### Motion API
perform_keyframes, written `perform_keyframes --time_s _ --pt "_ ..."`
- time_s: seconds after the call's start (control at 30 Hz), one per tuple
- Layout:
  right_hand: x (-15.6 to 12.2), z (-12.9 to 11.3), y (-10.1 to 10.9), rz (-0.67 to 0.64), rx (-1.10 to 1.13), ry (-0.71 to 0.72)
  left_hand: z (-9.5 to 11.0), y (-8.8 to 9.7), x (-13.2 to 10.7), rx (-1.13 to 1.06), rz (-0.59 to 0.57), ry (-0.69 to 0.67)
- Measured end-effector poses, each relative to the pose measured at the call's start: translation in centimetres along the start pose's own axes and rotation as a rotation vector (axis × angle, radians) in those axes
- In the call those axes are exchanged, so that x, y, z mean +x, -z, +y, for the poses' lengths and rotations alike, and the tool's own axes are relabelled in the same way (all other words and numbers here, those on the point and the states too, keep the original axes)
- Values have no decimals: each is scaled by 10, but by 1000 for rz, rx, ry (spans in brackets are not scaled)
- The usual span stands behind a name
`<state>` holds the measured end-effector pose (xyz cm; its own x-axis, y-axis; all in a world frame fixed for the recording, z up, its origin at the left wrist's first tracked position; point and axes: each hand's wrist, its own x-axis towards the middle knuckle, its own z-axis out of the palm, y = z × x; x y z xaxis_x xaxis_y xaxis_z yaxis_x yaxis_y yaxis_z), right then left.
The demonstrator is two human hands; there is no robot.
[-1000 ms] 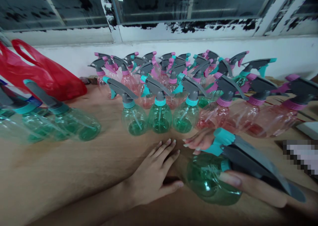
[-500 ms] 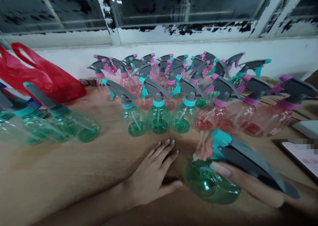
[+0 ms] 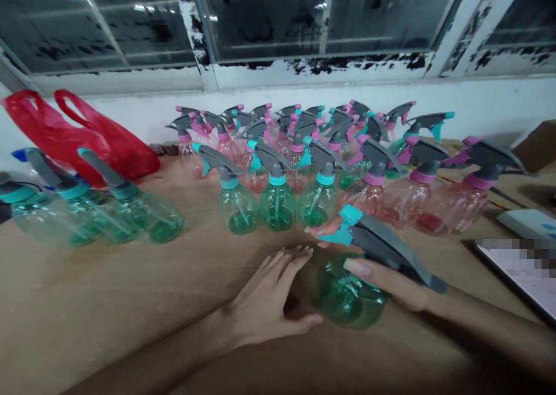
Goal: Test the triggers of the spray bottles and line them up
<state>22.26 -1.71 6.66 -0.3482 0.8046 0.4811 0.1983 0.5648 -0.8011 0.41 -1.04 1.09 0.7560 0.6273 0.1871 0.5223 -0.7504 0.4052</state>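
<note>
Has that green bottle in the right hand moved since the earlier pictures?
Yes, the held bottle has shifted left, judged against the leftmost front-row pink bottle standing behind it.

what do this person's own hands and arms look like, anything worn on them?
Both the left hand and right hand are ungloved, with slim fingers; the right thumbnail is long. No sleeve, watch or bracelet shows on the left forearm or right forearm. The right hand's partly hidden fingers leave rings there uncertain.

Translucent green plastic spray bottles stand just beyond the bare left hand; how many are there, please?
3, side by side beyond the left hand: left bottle, middle bottle, right bottle. Others may be hidden behind.
</note>
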Motion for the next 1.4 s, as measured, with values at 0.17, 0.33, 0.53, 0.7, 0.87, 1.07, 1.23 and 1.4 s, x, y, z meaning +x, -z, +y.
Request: perform_keyframes --time_s 0.17,0.33,0.53,0.7,0.87,1.07,1.23,1.4 --pt "14 -8 -28 -21 193 12 15 4 -12 -89 166 19" --pt "42 -19 -77 -61 179 88 12 16 -39 -52 366 122" --pt "75 -29 -135 -63 59 239 0 37 -87 100 507 319" --pt "101 -28 -163 -92 -62 248 -26 48 -116 211 608 420" --pt "115 -33 -153 -210 -173 260 -54 65 -121 248 622 418" --pt "125 -55 -110 -118 -448 267 -67 88 -106 467 625 393" --pt "149 -66 -88 86 -712 366 -78 93 -92 643 564 476" --pt "177 -43 -94 86 -1023 259 -89 100 -80 683 537 494"
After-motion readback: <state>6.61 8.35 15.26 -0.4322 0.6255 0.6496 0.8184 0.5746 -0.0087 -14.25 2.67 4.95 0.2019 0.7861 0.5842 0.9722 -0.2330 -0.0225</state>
